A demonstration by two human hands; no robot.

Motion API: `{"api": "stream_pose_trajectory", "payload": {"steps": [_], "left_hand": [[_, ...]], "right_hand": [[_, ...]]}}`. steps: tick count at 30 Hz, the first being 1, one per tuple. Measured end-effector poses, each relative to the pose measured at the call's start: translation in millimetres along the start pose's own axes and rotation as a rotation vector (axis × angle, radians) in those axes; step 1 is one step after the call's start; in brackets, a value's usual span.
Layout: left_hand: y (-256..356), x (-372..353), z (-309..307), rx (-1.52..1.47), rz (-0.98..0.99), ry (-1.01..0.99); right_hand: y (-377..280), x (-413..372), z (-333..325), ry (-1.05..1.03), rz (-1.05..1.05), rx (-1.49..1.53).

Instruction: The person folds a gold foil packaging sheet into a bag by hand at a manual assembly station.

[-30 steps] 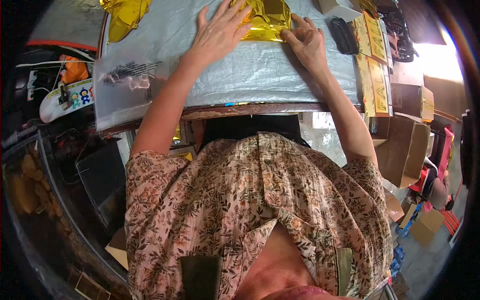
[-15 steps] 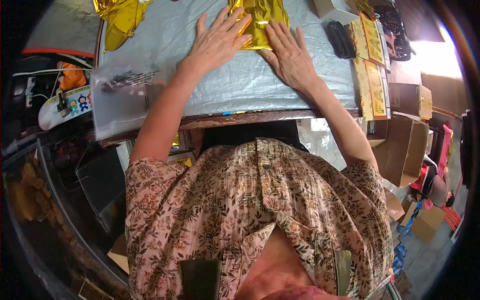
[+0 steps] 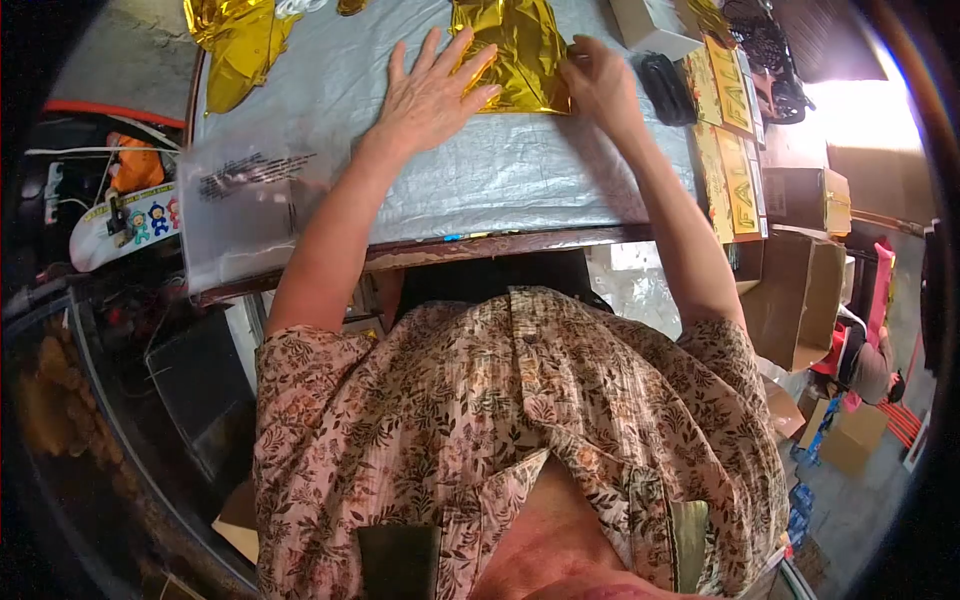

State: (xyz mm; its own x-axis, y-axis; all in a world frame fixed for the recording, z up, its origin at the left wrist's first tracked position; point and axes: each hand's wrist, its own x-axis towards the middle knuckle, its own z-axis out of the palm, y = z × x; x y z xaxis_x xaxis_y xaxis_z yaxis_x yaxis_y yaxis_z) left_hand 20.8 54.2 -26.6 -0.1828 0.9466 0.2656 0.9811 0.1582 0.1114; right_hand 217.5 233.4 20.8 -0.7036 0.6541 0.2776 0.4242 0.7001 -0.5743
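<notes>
A shiny, creased gold foil piece (image 3: 515, 60) lies on the silvery table covering at the top middle. My left hand (image 3: 430, 95) rests flat with spread fingers, its fingertips over the foil's left edge. At the opposite edge, my right hand (image 3: 602, 88) has its fingers curled in a pinch at the foil's side. That hand is slightly blurred, and its fingertips are partly hidden. More crumpled gold foil (image 3: 240, 60) lies at the table's upper left.
A clear plastic bag (image 3: 235, 215) hangs over the table's left corner. To the right are a black object (image 3: 667, 90), a white box (image 3: 652, 28) and yellow "FALL" boxes (image 3: 735, 180). Cardboard boxes (image 3: 800, 300) stand beyond, with another person (image 3: 865, 360) at far right.
My right hand has lifted from lying flat on the foil and moved to its right edge, fingers now curled. My left hand stays spread. The view has shifted slightly.
</notes>
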Motion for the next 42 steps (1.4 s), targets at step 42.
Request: {"api": "stream_pose_trajectory", "payload": {"steps": [42], "left_hand": [[-45.1, -2.5, -45.5, -0.586, 0.237, 0.096]], "right_hand": [[2.7, -33.7, -11.7, -0.328, -0.31, 0.313]]}}
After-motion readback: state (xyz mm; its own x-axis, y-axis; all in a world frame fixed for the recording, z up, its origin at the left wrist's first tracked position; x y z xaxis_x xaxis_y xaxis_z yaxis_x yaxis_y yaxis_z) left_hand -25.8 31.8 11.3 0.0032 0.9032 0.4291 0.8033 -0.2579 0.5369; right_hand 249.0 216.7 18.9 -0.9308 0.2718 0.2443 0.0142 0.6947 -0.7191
